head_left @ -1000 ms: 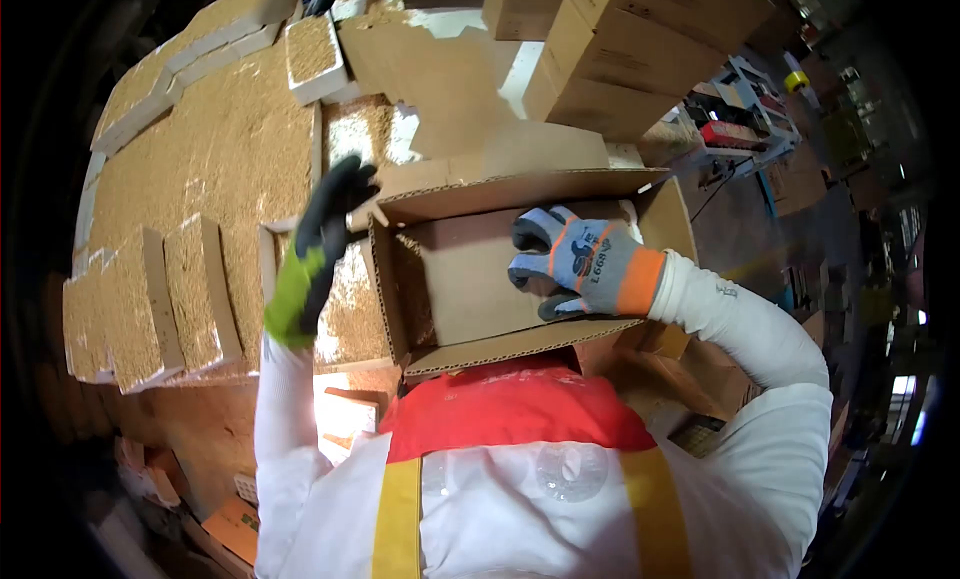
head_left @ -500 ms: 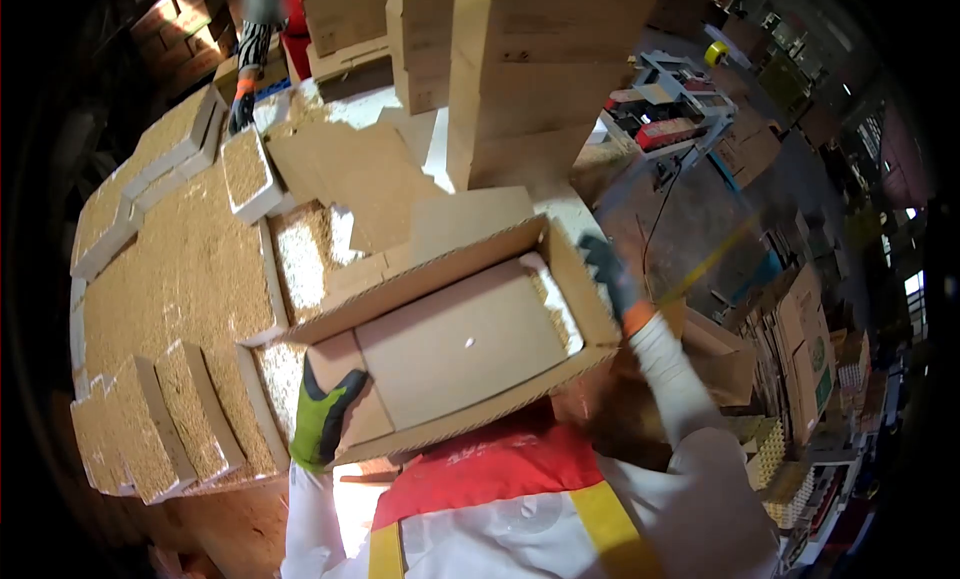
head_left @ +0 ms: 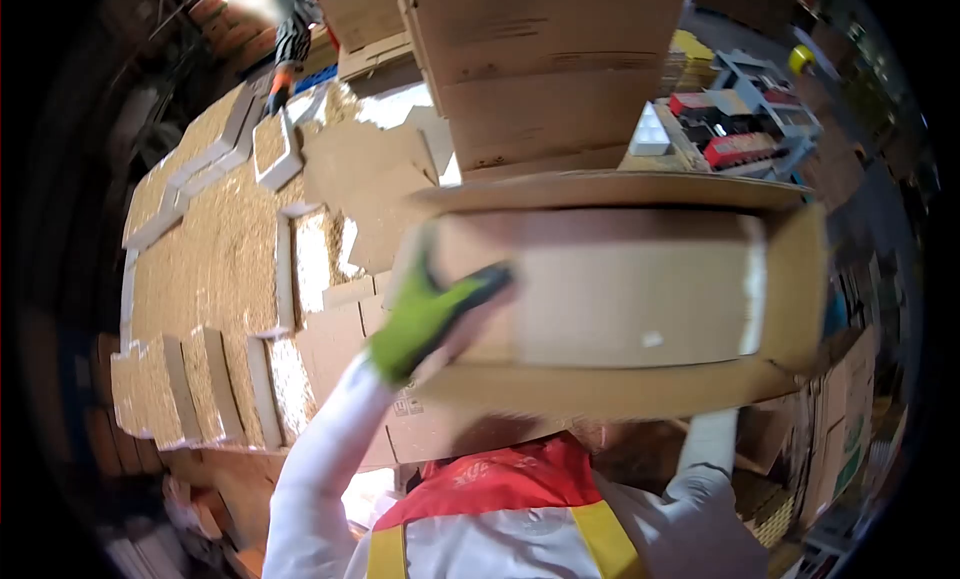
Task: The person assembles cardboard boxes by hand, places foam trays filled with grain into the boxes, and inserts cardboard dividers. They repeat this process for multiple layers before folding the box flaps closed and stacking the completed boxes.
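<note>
A long open cardboard box (head_left: 600,389) is in front of my chest, blurred by motion. Inside it lies a flat cardboard sheet (head_left: 620,289) with a small white speck, and a white strip shows at the right end. My left hand (head_left: 425,314), in a green and dark glove, grips the box's left end, its thumb over the inside. The right sleeve (head_left: 712,439) runs up behind the box's right part, which hides my right hand. Flat cardboard (head_left: 345,344) lies on the table left of the box.
Shallow white trays of tan granules (head_left: 210,279) cover the left side. Tall cardboard cartons (head_left: 560,89) stand behind the box. A red and grey machine (head_left: 740,144) is at the right back. A co-worker's gloved hand (head_left: 279,91) touches a small tray.
The box has moved right and turned more level, with my left hand moving along at its left end. My right hand, visible before beside the box's right end, is now hidden.
</note>
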Available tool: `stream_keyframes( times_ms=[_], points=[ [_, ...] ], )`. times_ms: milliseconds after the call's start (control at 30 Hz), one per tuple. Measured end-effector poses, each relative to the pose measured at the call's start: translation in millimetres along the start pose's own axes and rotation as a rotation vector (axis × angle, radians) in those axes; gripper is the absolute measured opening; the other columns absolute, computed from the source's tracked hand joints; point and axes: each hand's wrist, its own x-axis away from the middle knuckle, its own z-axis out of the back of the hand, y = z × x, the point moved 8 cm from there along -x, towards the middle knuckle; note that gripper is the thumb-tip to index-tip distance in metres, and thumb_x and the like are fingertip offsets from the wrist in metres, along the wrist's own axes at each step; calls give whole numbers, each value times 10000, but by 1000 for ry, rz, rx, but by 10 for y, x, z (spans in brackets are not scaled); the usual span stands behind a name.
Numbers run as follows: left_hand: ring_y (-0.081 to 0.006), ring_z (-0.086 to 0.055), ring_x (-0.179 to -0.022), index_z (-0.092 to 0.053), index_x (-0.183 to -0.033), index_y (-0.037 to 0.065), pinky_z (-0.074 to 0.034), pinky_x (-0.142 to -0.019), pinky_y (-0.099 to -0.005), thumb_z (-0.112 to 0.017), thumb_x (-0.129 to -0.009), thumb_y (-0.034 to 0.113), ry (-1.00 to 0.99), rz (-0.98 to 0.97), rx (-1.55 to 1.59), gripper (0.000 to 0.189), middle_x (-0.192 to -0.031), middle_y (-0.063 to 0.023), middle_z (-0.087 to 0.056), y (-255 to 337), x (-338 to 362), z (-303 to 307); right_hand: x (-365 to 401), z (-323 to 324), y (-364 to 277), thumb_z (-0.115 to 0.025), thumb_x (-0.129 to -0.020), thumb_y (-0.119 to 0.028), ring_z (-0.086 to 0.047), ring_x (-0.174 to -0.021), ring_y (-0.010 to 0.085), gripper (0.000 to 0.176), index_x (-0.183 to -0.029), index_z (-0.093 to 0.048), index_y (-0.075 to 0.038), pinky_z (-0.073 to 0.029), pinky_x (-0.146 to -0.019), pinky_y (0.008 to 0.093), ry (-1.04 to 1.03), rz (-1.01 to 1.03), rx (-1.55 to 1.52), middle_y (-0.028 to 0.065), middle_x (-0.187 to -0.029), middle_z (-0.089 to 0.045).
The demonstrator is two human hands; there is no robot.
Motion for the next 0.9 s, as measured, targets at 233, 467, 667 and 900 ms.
stream_keyframes(
  times_ms=[233, 467, 667, 900],
  points=[
    [-284, -646, -1009, -412, -1307, -26, -510, -838, -385, -819, -710, 455, -35, 60, -401, 869, -1121, -214, -642, -1275, -1660, -905, -1119, 901, 1673, -533, -942, -293, -549, -1182, 297, 509, -1367, -470, -19, -422, -1011, 427, 149, -333, -61, 148, -1309, -549],
    [-373, -593, -1095, -480, -1250, -29, -449, -944, -433, -656, -699, 730, 77, 348, -840, 955, -1147, -246, -622, -1468, -1348, -382, -1197, 66, 2730, -538, -946, -324, -566, -1162, 301, 510, -1367, -482, -42, -435, -989, 447, 96, -516, -150, 128, -1304, -563],
    [-317, -594, -1117, -521, -1317, 38, -462, -957, -366, -688, -852, 371, 168, -37, -306, 596, -1187, -167, -632, -792, -995, 79, -1553, 1496, 2393, -543, -949, -352, -580, -1145, 304, 511, -1367, -493, -62, -447, -969, 465, 219, -501, -116, 111, -1300, -575],
    [-181, -597, -759, -615, -1070, 27, -499, -684, -331, -566, -950, 345, 604, -66, 172, 343, -873, -70, -665, -1365, -1665, 1650, -2429, 1236, -561, -454, -989, -384, -389, -1358, 302, 586, -1489, -321, -111, -327, -1079, 472, 84, 83, -248, 113, -1509, -366]
  ],
)
